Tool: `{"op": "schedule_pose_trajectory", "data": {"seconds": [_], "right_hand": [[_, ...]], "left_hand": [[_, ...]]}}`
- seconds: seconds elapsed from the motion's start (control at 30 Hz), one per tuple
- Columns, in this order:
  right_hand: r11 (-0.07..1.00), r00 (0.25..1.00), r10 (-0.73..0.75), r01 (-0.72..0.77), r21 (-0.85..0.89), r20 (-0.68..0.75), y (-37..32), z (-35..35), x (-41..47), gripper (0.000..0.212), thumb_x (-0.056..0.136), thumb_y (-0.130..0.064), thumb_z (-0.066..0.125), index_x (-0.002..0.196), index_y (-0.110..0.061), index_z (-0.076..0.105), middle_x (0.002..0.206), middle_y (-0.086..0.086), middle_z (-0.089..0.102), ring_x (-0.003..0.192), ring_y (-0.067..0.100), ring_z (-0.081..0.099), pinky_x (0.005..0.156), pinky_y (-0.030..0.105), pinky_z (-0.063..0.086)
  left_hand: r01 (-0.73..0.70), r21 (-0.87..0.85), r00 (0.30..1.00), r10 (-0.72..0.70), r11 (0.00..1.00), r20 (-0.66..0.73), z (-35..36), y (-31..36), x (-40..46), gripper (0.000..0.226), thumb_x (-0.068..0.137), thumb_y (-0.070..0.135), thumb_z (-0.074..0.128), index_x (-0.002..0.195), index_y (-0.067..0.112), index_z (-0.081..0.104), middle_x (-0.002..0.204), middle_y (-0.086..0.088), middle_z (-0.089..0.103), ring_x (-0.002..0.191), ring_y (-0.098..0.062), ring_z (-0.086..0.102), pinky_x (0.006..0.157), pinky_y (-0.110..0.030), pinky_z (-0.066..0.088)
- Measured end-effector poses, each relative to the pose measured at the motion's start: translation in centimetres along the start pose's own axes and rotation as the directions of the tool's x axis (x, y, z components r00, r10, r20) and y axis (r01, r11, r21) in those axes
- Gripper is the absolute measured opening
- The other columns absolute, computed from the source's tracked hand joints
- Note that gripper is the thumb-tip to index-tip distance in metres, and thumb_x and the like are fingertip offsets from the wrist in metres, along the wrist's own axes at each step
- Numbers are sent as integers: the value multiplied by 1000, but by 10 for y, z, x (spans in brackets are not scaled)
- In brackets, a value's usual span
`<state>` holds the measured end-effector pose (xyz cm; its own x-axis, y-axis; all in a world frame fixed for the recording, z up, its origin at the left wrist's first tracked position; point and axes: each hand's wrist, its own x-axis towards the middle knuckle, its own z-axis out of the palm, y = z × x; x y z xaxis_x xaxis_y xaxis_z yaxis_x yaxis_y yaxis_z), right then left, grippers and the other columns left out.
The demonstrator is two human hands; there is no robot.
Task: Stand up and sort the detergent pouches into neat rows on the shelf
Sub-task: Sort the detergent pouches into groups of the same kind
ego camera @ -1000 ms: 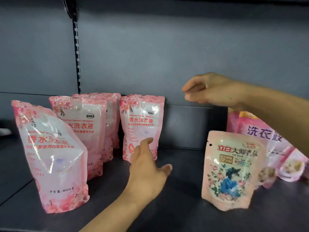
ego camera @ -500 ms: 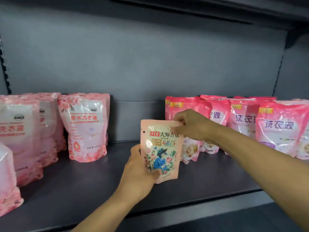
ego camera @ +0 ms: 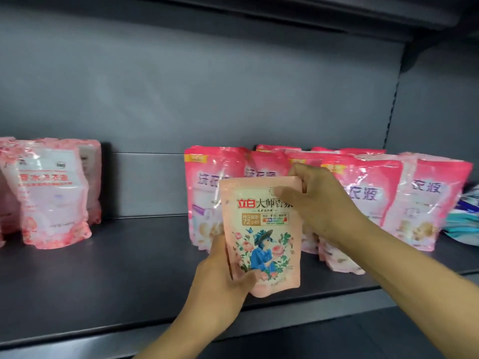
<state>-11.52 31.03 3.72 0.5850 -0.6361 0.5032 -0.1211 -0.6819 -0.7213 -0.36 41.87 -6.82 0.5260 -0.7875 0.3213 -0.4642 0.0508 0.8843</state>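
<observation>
A peach pouch with a blue lady and roses [ego camera: 261, 237] is held upright above the dark shelf [ego camera: 116, 275]. My left hand [ego camera: 220, 283] grips its lower left corner, thumb across the front. My right hand [ego camera: 318, 203] pinches its top right corner. Behind it stand several bright pink pouches [ego camera: 368, 193] in a crowded group at the right. Pale pink floral pouches [ego camera: 51, 193] stand at the left.
A gap of bare shelf lies between the two pouch groups. A blue and teal packet [ego camera: 464, 218] lies at the far right edge. The shelf's front lip [ego camera: 103, 340] runs below my arms; another shelf hangs overhead.
Both hands went from empty to holding the peach pouch. It now sits further right, in front of the bright pink pouches, and the view has swung right.
</observation>
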Motion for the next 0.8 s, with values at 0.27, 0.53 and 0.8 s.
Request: {"op": "schedule_pose_trajectory", "data": {"seconds": [0.27,0.53,0.8], "right_hand": [[983,953,151,-115,146,-261,60,-84,-28,15,91,-20,58,102,-9,58,97,24,67,88,44,65,75,59,53],[933,813,333,-208,295,-478,99,-155,-52,7,94,-13,54,96,-13,60,87,2,74,73,17,72,62,34,60],[902,737,407,-231,365,-539,151,-200,-44,5,94,-15,54,97,-11,55,83,3,72,64,16,71,55,33,56]], "left_hand": [[-90,-57,979,99,994,180,109,31,14,42,81,16,70,110,34,46,99,28,63,91,22,54,64,-1,45],[-218,21,935,202,976,291,193,44,42,28,84,20,63,105,28,45,106,14,59,94,-1,59,79,-30,55],[-213,19,936,198,977,292,262,59,59,34,86,15,62,106,24,37,115,9,58,102,-7,61,70,-14,52]]}}
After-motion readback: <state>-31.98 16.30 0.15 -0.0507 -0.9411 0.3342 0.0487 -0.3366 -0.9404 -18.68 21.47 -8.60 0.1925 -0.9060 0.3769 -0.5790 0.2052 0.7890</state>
